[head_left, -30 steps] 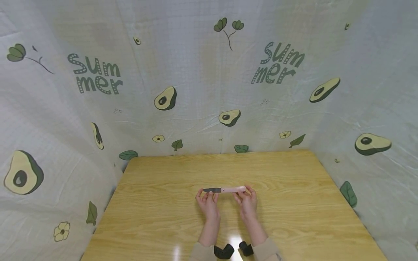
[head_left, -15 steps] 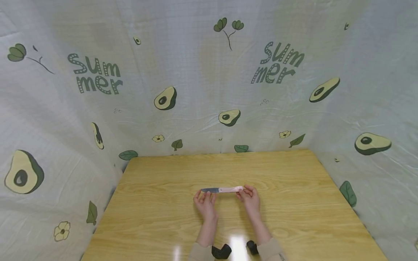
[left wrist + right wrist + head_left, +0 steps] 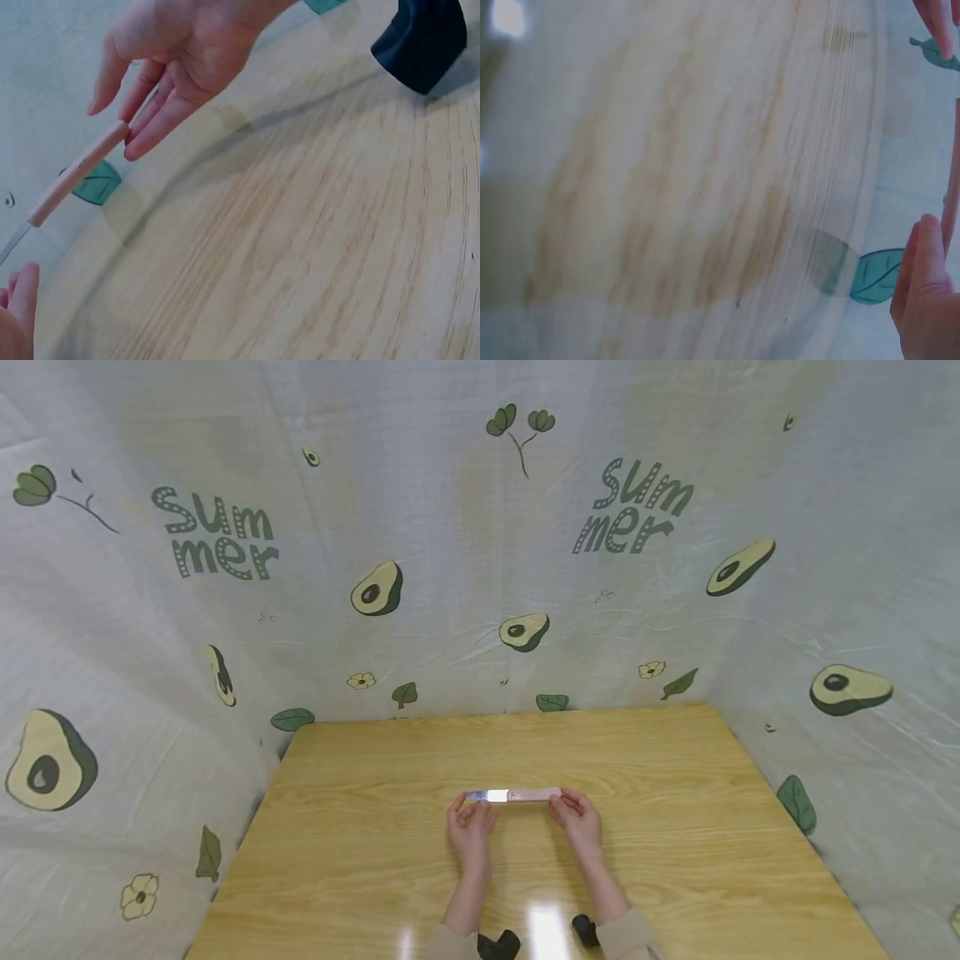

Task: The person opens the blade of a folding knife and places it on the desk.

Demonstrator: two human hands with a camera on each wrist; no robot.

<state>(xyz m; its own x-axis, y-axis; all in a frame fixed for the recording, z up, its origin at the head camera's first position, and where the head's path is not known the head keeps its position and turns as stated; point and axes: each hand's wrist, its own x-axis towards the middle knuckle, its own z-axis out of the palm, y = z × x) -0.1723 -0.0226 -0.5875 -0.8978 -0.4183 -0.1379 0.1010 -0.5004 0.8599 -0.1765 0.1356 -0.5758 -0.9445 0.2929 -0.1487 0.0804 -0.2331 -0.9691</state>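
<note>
A small knife (image 3: 532, 795) with a pink handle and a short metal blade is held level above the wooden table, blade to the left. My left hand (image 3: 471, 839) pinches the blade near its tip. At the other end, my right hand (image 3: 581, 828) pinches the butt of the pink handle. The left wrist view shows the handle (image 3: 79, 175) running up to the right hand's fingertips, while the left hand (image 3: 19, 307) is partly cut off at the corner. In the right wrist view, a strip of the handle (image 3: 952, 187) shows beside the right hand (image 3: 930, 292).
The wooden table (image 3: 360, 843) spreads out beneath both hands. Pale cloth (image 3: 450, 527) printed with avocados, leaves and lettering hangs behind it and on both sides. Black wrist-worn devices (image 3: 501, 945) sit by the sleeves at the near edge.
The blade has turned from dark grey to a bright glint as the knife tilts. My right hand has shifted slightly right, to the handle's end. Both hands keep hold of the knife.
</note>
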